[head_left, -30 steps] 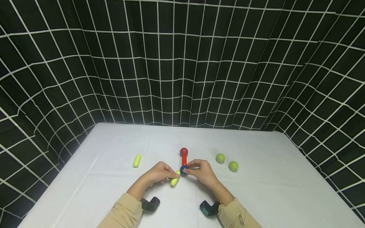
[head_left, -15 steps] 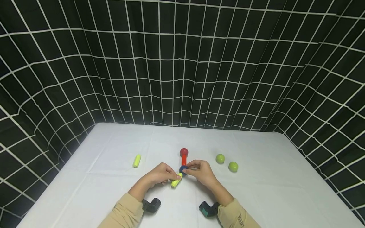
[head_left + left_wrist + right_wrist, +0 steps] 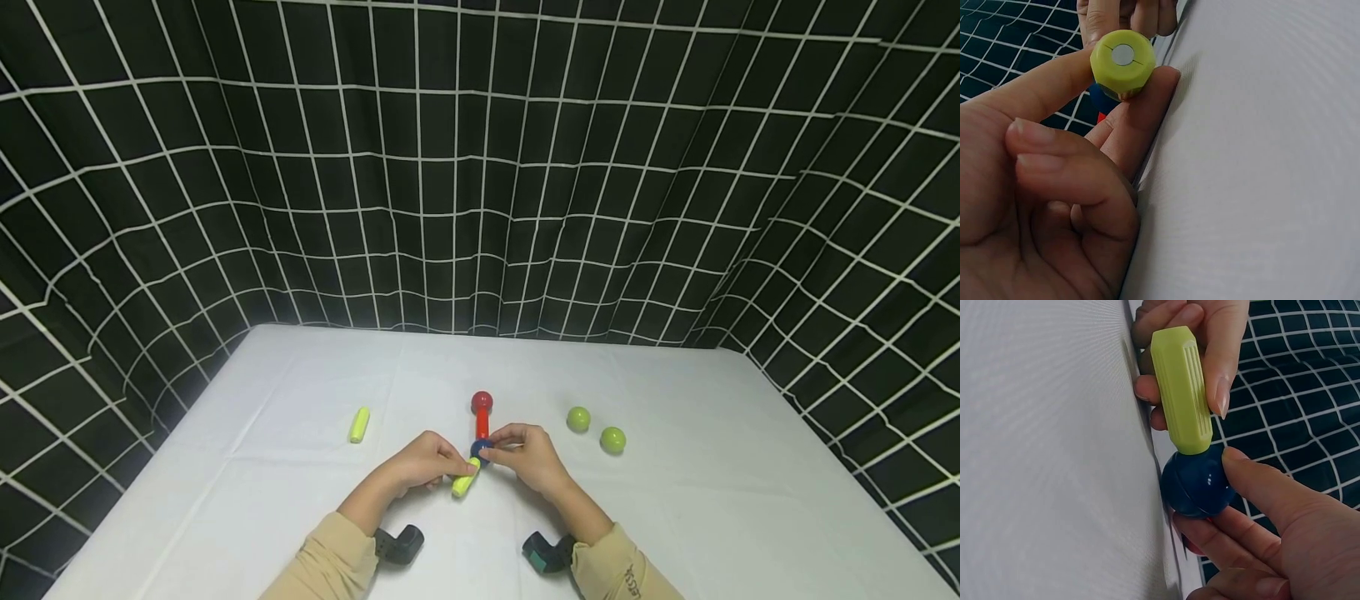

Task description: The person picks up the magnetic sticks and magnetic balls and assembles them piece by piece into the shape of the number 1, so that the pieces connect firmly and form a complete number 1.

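**Yellow rod point(image 3: 1182, 394) on blue ball point(image 3: 1192, 487), seat unconfirmed**

Done: red ball point(image 3: 482, 401), red rod point(image 3: 482, 423), blue ball look joined. Rem, prob: spare rod point(image 3: 359, 425) + green balls point(image 3: 578, 418), loose on table point(image 3: 675, 517). L hand point(image 3: 426, 460) pinches yellow rod, R hand point(image 3: 534, 460) pinches blue ball; both low, fingertips near each other.

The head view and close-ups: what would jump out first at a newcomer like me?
Probably the bright colours at the centre: the left hand pinches a lime stick against the blue ball in the right hand, with a red rod and red ball beyond. Next come two green balls to the right and another stick to the left. Behind the white table, a dark curtain with a white grid fills the head view's top half.
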`<control>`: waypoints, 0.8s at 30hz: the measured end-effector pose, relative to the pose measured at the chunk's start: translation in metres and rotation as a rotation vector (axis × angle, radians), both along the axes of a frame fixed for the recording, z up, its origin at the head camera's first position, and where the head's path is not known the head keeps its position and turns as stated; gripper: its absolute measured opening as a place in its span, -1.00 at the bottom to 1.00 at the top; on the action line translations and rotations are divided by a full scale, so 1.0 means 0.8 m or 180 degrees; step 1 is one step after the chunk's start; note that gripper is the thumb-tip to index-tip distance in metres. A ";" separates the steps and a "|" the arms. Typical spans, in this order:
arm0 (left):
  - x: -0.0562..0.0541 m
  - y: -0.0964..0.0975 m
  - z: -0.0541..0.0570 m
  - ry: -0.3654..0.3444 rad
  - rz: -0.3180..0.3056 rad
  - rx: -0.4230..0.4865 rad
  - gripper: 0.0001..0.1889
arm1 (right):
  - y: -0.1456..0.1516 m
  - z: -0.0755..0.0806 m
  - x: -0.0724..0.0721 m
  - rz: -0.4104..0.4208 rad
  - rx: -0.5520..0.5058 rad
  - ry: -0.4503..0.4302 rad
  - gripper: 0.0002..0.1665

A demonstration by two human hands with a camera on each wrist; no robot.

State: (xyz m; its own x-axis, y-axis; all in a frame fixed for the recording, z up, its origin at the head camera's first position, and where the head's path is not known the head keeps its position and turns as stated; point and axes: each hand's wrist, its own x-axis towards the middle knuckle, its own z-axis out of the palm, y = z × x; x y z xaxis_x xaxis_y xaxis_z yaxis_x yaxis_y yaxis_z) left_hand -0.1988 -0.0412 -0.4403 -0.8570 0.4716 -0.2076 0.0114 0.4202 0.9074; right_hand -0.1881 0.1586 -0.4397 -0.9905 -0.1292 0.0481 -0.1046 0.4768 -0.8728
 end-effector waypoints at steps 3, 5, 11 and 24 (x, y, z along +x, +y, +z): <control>0.002 0.001 0.002 0.0011 0.0003 0.0004 -0.73 | 0.000 -0.001 0.000 0.0031 0.0010 0.0010 -0.64; 0.003 0.001 0.003 0.0016 0.0009 0.0012 -0.73 | 0.000 -0.001 0.000 0.0039 0.0021 0.0015 -0.64; 0.006 0.004 0.004 0.0036 -0.0002 -0.0034 -0.73 | -0.001 -0.002 0.002 0.0033 0.0053 0.0021 -0.62; 0.012 0.015 0.003 -0.0026 0.0016 0.0079 -0.72 | -0.001 -0.003 0.002 0.0102 -0.0020 0.0109 -0.63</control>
